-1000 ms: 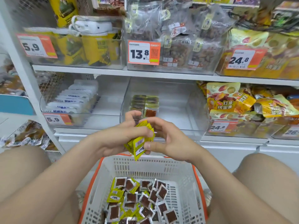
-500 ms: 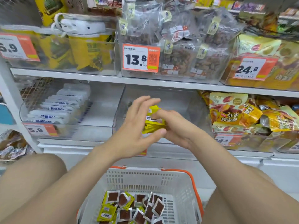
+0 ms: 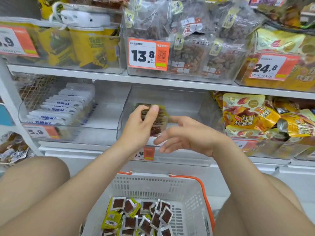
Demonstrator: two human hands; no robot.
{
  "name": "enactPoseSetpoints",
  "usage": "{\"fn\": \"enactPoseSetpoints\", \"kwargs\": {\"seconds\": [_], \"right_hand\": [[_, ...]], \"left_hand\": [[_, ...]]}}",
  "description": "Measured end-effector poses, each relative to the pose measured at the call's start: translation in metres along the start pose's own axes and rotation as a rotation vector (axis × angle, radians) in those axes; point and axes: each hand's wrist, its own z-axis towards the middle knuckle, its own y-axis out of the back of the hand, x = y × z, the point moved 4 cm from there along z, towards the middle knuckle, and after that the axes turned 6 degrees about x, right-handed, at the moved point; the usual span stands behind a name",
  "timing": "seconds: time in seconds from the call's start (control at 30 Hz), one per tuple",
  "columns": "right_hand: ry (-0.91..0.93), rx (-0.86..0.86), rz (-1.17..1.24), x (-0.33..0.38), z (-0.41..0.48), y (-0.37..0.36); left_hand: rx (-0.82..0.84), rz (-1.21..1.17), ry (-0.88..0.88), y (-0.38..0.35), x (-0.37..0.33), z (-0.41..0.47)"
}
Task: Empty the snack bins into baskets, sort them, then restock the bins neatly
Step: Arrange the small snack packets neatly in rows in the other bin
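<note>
Both hands were squaring the little stack a moment ago; now the left hand (image 3: 141, 124) alone has carried the packets (image 3: 159, 123) into the middle clear bin (image 3: 187, 101). It pinches them on edge between thumb and fingers, probably so they stand in a tidy row. Its partner, the right hand (image 3: 189, 136), has let go and hangs near the bin's front, fingers spread, holding nothing. One basket (image 3: 203, 183) sits near, between the knees, with roughly twenty loose packets (image 3: 144, 217) left. How many are in the stack is too blurred to tell.
</note>
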Motion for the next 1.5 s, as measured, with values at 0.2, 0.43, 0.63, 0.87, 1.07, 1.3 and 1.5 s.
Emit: {"fn": "enactPoseSetpoints", "kwargs": {"seconds": [0.2,0.43,0.63,0.87,1.07,1.3,1.5], "right_hand": [[0.43,-0.286,-0.782,0.0,0.007,-0.015],[0.397,-0.3,-0.933,-0.007,0.021,-0.02],[0.435,-0.32,-0.967,-0.007,0.027,-0.021],[0.398,-0.329,-0.831,-0.003,0.024,-0.008],[-0.044,-0.485,-0.835,-0.034,0.058,0.031],[-0.248,-0.302,-0.624,-0.068,0.109,0.031],[-0.221,-0.571,-0.751,-0.052,0.116,0.033]], "left_hand": [[0.075,-0.264,0.294,-0.003,0.014,0.002],[0.083,-0.312,0.42,0.005,0.017,0.005],[0.049,-0.27,0.441,0.009,0.023,0.007],[0.146,-0.061,0.361,0.013,0.017,0.009],[0.319,0.944,0.019,0.02,0.03,0.001],[0.533,1.243,0.093,0.013,0.053,-0.006],[0.539,1.239,0.103,0.015,0.059,-0.006]]}}
